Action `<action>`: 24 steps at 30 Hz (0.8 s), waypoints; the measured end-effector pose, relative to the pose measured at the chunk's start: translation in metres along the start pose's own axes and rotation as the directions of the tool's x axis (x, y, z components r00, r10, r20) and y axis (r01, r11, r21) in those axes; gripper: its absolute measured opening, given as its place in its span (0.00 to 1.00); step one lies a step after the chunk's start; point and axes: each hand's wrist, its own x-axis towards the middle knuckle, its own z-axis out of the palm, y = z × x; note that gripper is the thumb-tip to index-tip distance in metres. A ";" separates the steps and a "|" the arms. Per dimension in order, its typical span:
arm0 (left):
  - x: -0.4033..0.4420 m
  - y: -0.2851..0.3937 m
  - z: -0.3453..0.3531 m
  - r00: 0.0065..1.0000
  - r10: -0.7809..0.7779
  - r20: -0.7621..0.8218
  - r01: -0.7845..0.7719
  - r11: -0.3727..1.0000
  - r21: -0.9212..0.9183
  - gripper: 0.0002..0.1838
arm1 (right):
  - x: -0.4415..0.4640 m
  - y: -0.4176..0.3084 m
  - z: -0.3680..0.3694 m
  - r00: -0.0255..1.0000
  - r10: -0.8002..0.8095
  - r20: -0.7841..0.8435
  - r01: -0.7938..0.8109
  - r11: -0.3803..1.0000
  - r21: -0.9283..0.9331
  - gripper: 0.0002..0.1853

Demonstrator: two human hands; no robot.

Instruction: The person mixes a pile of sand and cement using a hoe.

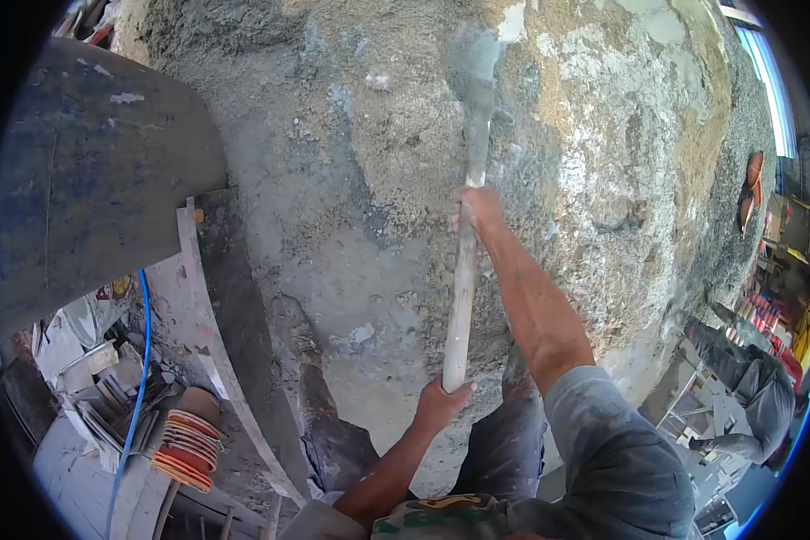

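A shovel (461,306) with a long pale handle runs up the middle of the view. Its grey, dust-coated blade (475,58) points away from me and rests against or just over a rough mound of sandy grey mix (405,126). My right hand (482,211) is wrapped round the shaft just below the socket. Lower down, my left hand (443,403) is closed on the handle's near end. I stand with both legs apart on the grey, smeared ground.
A large dark curved panel (108,171) and a curved board edge (211,315) stand to the left. Beyond them are a blue hose (142,351), stacked orange-rimmed buckets (189,441) and scrap boards (108,409). Another person (751,387) is at the far right.
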 end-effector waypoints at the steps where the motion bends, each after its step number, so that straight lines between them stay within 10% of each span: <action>1: -0.008 -0.024 0.004 0.998 -0.059 0.024 0.058 0.996 0.072 0.20 | -0.019 0.023 -0.006 0.999 0.033 0.030 -0.032 0.999 -0.012 0.05; 5: -0.044 -0.116 -0.004 0.978 -0.200 0.062 0.147 0.867 0.476 0.32 | -0.091 0.121 -0.021 0.970 0.209 -0.122 -0.190 0.970 0.154 0.07; 8: -0.050 -0.112 -0.011 0.972 -0.228 0.047 0.173 0.843 0.510 0.32 | -0.144 0.087 -0.030 0.986 0.032 -0.164 0.001 0.980 0.200 0.09; 13: 0.036 0.086 -0.012 0.950 0.312 0.028 -0.309 0.918 0.247 0.27 | -0.153 -0.159 -0.027 0.844 -0.529 -0.088 0.536 0.825 0.178 0.13; 16: 0.095 0.215 -0.042 0.747 0.662 -0.057 -0.594 0.704 0.390 0.27 | -0.118 -0.297 0.001 0.657 -0.754 -0.013 0.743 0.643 0.186 0.08; 20: 0.096 0.271 -0.093 0.711 0.680 -0.181 -0.592 0.717 0.369 0.25 | -0.010 -0.354 0.062 0.702 -0.703 0.115 0.673 0.708 0.214 0.09; 24: 0.100 0.169 -0.075 0.905 0.365 -0.220 -0.357 0.931 0.077 0.25 | 0.096 -0.203 0.104 0.910 -0.403 0.098 0.404 0.915 0.019 0.10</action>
